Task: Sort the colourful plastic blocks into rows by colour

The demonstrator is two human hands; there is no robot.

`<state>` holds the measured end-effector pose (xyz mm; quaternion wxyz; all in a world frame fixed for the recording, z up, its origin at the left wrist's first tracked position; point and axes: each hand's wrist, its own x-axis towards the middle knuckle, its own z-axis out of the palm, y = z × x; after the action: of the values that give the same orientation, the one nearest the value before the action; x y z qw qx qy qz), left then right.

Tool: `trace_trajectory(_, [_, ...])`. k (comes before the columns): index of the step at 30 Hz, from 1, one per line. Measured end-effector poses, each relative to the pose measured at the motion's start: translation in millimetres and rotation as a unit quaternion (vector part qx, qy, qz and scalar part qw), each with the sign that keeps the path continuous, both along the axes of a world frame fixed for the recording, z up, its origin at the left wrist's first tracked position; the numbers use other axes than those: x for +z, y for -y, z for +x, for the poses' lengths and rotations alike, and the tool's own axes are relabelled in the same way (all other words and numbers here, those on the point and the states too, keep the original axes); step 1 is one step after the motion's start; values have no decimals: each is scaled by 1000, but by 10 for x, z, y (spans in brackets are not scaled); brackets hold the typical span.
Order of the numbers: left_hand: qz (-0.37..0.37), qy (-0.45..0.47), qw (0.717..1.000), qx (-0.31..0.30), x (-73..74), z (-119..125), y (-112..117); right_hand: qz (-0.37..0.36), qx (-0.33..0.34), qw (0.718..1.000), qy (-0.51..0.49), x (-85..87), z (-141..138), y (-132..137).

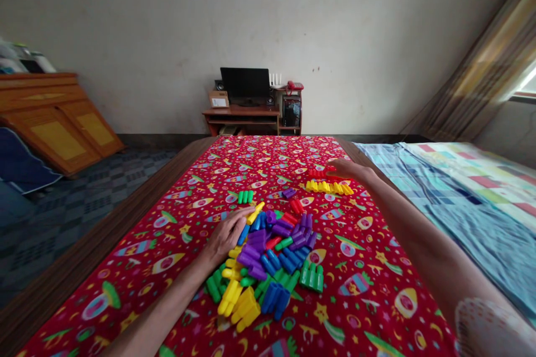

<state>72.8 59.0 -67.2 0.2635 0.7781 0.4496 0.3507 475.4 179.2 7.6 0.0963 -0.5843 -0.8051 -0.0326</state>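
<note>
My left hand (230, 234) is closed at the left edge of a heap of bullet-shaped plastic toy blocks, with a yellow block (255, 213) at its fingertips. The heap mixes purple blocks (251, 254), blue blocks (275, 298), green blocks (312, 277) and yellow blocks (245, 308), many joined side by side. My right hand (349, 169) reaches far forward, its fingers closed at the right end of a row of red blocks (316, 173) and partly hiding it. Just nearer than that lies a row of yellow blocks (329, 187).
A green block group (245, 197), a purple one (288, 193) and a red one (297, 206) lie apart from the heap. The red patterned cloth (167, 295) covers the table. Beyond stands a desk with a monitor (245, 85); a bed (460, 195) is at right.
</note>
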Motion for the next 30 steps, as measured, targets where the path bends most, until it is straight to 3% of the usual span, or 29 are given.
trace_trajectory(3, [-2, -2, 1000, 0, 19, 9, 8, -34, 14, 998, 43, 138, -100, 106])
trace_trajectory(7, [-5, -2, 1000, 4, 44, 17, 32, -23, 90, 996, -1, 232, -481, 407])
trace_trajectory(11, [-9, 0, 1000, 10, 90, 31, 67, -98, 218, 971, -25, 63, -949, 750])
trace_trajectory(14, [-6, 0, 1000, 10, 95, 37, 73, -119, 249, 961, 19, -147, -1127, 860])
trace_trajectory(17, [-3, -3, 1000, 8, 65, 31, 55, -103, 234, 967, 24, -261, -1119, 836])
trace_trajectory(22, [-8, -7, 1000, 1, 38, 17, 35, -54, 165, 982, -78, -229, -960, 766])
trace_trajectory(26, [-12, -7, 1000, 5, 64, 17, 49, -55, 192, 964, -178, -309, -897, 839])
trace_trajectory(30, [-11, 0, 1000, 5, 65, 19, 55, -63, 239, 956, -160, -453, -766, 947])
